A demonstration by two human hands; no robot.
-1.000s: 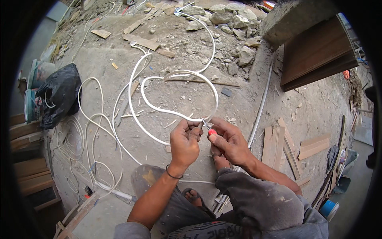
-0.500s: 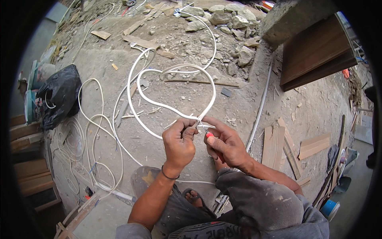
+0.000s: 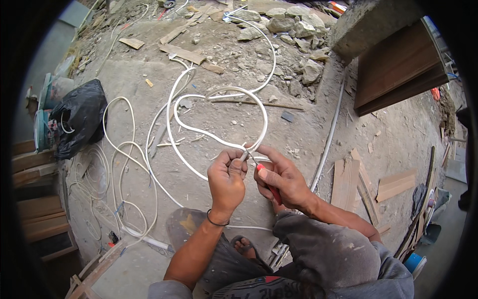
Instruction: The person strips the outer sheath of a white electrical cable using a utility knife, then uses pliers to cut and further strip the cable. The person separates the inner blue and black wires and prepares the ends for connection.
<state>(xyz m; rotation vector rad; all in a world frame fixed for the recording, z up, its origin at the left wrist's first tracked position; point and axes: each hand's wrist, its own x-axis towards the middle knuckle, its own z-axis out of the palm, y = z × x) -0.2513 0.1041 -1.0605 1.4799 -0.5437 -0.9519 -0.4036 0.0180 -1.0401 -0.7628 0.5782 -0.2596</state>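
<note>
My left hand (image 3: 226, 179) is closed, pinching a thick white cable (image 3: 264, 117) between thumb and fingers. The cable bends into a loop on the far side of my hands. In my right hand (image 3: 285, 180) is a screwdriver with a red handle (image 3: 274, 194). Its thin metal shaft (image 3: 253, 158) points up and left to the spot where my left fingers pinch the cable. My right forefinger reaches out along the cable there. Whether the tip touches the cable or goes into it is too small to tell.
More white cable (image 3: 130, 144) lies in loose coils on the dirt floor at left, beside a black plastic bag (image 3: 82, 117). Rubble stones (image 3: 281, 24) are piled at the far side. Brown boards (image 3: 398, 67) and wood scraps (image 3: 344, 184) lie at right.
My right hand has turned slightly, and more of the red handle shows below it. The cable loop has narrowed a little. My left hand keeps its pinch.
</note>
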